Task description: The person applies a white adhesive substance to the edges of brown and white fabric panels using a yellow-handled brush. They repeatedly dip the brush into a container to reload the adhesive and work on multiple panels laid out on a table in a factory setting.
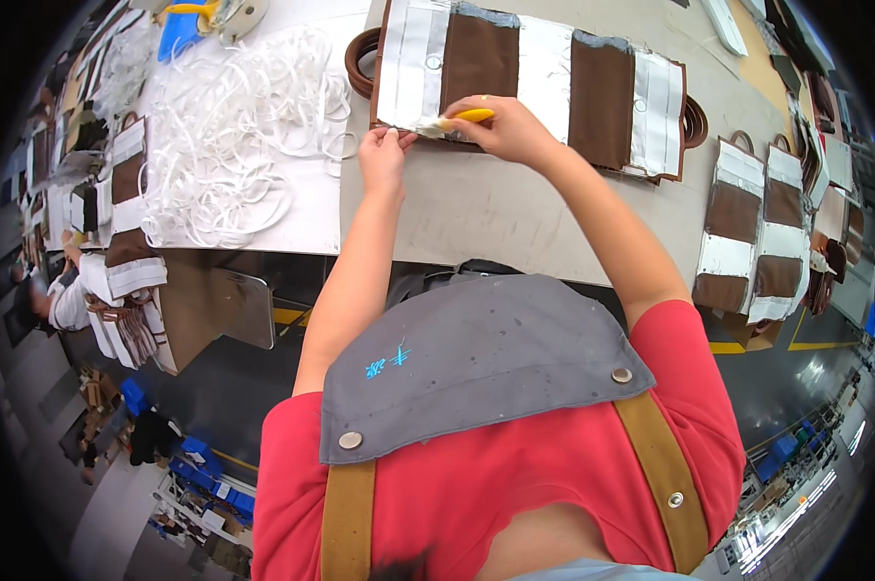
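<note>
Just beyond your two hands lies the brown-and-white panel (544,68), flat on the pale table (515,213) and reaching well past your right hand. It alternates white and dark brown bands; the brown ones carry a ragged grey-blue patch at the far edge. The white end sections each show a small ring shape, and loose threads fray from the middle white band. Coiled brown straps (694,123) stick out at both ends.

Well back from your hands, toward your body, the grey apron (476,329) bears a small handwritten mark (389,361) in bright blue.

Your left hand (383,155) has its thumb and fingertips pinched together on the panel's near-left corner. Your right hand (512,129), reaching inward with the elbow out, grips a yellow-handled brush (474,114), its pale tip at the near edge just beside your left fingertips. Left of your left hand spreads a heap of white tape (254,136).
</note>
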A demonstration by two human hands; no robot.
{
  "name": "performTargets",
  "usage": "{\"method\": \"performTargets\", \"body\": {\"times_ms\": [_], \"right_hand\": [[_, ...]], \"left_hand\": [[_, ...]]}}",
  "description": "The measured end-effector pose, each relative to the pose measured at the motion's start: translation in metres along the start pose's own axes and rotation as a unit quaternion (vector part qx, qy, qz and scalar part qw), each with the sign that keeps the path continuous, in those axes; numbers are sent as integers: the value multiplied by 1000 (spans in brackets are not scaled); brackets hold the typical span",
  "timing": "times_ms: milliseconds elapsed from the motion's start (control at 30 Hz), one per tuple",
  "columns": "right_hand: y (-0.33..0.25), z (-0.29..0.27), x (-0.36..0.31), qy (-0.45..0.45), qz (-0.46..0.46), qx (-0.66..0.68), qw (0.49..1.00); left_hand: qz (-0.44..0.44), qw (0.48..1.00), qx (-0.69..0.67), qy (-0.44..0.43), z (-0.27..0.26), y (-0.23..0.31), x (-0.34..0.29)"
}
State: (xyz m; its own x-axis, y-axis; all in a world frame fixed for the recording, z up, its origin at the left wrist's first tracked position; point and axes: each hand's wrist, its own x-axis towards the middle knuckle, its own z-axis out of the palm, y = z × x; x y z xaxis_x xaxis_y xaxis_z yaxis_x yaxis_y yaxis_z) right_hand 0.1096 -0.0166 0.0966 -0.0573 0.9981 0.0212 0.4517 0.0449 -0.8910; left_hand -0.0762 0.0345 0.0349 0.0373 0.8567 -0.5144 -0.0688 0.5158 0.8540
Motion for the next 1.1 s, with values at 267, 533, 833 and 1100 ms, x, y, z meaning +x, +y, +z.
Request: {"method": "performTargets", "body": {"times_ms": [267, 533, 833, 1100], "right_hand": [[5, -53, -28, -25, 100, -60, 993], [36, -87, -61, -42, 118, -213, 969], [38, -84, -72, -91, 52, -214, 971], [24, -90, -74, 64, 117, -81, 988]], "left_hand": [[12, 1000, -5, 16, 1, 2, -1], [9, 1000, -16, 21, 2, 2, -1], [8, 998, -47, 30, 5, 3, -1], [11, 998, -55, 30, 7, 4, -1]]}}
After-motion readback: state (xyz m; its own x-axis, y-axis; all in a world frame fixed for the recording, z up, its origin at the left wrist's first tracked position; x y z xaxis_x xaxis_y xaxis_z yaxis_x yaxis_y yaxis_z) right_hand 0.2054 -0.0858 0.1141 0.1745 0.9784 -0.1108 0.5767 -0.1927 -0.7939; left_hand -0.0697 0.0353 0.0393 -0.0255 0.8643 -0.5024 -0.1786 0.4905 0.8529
